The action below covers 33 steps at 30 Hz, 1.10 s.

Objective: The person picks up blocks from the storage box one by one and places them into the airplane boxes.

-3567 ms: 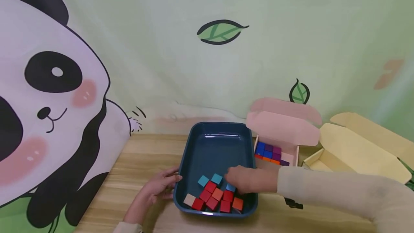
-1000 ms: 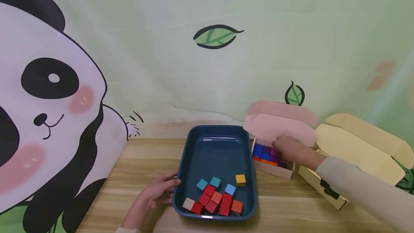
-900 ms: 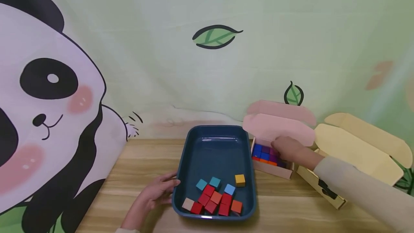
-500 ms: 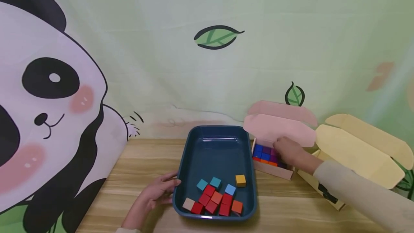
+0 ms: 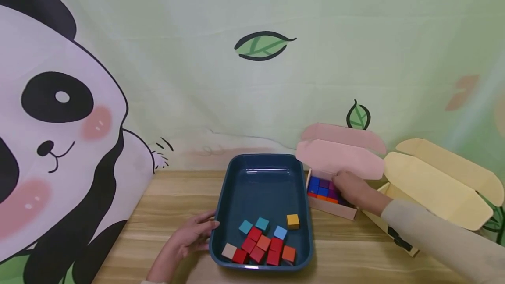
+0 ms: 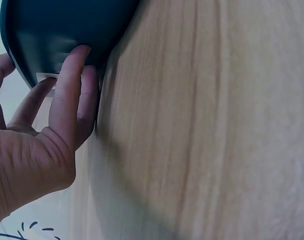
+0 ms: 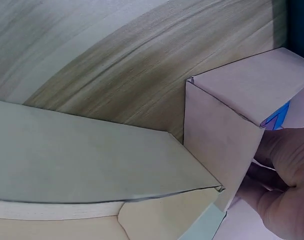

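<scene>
A dark blue tray point(image 5: 260, 187) holds several loose cubes at its near end, among them a yellow cube point(image 5: 293, 221), a light blue cube point(image 5: 280, 232) and a red cube point(image 5: 254, 233). My left hand point(image 5: 193, 233) touches the tray's left side; in the left wrist view its fingers point(image 6: 67, 95) rest fairly straight against the outer wall. Right of the tray, my right hand point(image 5: 353, 189) reaches into an open pink box point(image 5: 333, 207) with blue, purple and orange cubes point(image 5: 322, 192). Its fingertips are hidden inside the box, so whether they pinch a cube does not show.
An open pale yellow box point(image 5: 438, 183) stands right of the pink one, its lid raised, under my right forearm. Behind the wooden table point(image 5: 185, 187) hangs a cloth point(image 5: 189, 78) printed with a panda and leaves.
My right hand has gone from the tray to the pink box, and the yellow cube now shows in the tray. Lately the right hand has sunk slightly. The left hand stays at the tray.
</scene>
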### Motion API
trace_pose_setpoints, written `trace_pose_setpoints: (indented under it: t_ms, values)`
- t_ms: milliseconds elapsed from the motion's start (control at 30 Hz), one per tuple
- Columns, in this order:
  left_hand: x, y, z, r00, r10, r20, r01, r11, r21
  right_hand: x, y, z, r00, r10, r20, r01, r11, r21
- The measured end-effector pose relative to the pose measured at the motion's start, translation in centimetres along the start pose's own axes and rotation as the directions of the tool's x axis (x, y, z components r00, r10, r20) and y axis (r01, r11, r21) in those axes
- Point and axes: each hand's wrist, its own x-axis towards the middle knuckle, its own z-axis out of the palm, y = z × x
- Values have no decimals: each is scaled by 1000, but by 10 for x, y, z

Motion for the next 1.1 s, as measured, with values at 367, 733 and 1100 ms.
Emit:
trace_pose_setpoints:
  t_ms: [367,733,1100]
  values:
    - [-2,-1,-2,1000,-8,-14,8,1000,4,5,11,-16,998,-63,14,61,993,105]
    - [0,1,3,1000,10,-24,-9,1000,10,10,13,-10,994,-46,95,40,998,55]
    - [-1,0,1,1000,6,-14,-6,1000,14,17,-2,-33,992,-110,62,105,991,82]
